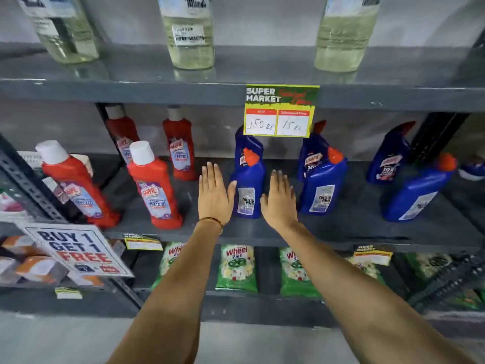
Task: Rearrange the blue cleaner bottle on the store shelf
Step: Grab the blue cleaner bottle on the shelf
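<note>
Flanking the front blue Harpic bottle point(248, 185), left hand point(214, 195) and right hand point(279, 199) lie flat, fingers spread (ungripped); repositioning not yet done.

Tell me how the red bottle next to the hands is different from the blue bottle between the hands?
The red bottle has a white cap; the blue bottle has an orange-red one. The red bottle shows its front Harpic label; the blue bottle shows a plain printed label. The left hand and right hand flank the blue one only. Both stand on the same shelf.
</note>
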Demonstrator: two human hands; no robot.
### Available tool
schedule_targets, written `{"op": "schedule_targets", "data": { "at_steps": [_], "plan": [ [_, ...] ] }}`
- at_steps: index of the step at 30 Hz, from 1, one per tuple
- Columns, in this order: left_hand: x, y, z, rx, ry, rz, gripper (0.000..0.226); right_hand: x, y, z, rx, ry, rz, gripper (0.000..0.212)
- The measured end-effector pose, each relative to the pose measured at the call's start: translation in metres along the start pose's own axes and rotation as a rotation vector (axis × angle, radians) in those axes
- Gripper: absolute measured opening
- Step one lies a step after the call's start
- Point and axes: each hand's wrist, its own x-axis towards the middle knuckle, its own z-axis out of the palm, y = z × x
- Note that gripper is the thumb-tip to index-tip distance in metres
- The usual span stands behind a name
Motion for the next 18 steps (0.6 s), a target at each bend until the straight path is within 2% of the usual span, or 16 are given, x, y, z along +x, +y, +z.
{"op": "schedule_targets", "data": {
  "at_steps": [2, 5, 7, 11, 14, 18],
  "plan": [
    [0.010, -0.002, 0.007, -0.159, -0.041, -0.108, 0.068, 0.009, 0.001, 0.008, 0.110, -0.094, 0.037, 0.069],
    [0.022, -0.003, 0.016, -0.477, -0.219, -0.323, 0.068, 0.016, 0.004, 0.019, 0.287, -0.230, 0.063, 0.071],
    [0.030, -0.004, 0.020, -0.687, -0.329, -0.420, 0.061, 0.018, 0.005, 0.023, 0.404, -0.223, 0.077, 0.066],
    [0.039, -0.005, 0.022, -1.047, -0.490, -0.493, 0.035, 0.022, 0.010, 0.023, 0.605, -0.177, 0.164, 0.050],
    [0.040, -0.007, 0.020, -1.163, -0.501, -0.537, 0.025, 0.022, 0.009, 0.023, 0.721, -0.173, 0.239, 0.042],
    [0.043, -0.006, 0.010, -1.130, -0.523, -0.494, 0.020, 0.024, 0.007, 0.020, 0.755, -0.129, 0.242, 0.035]
  ]
}}
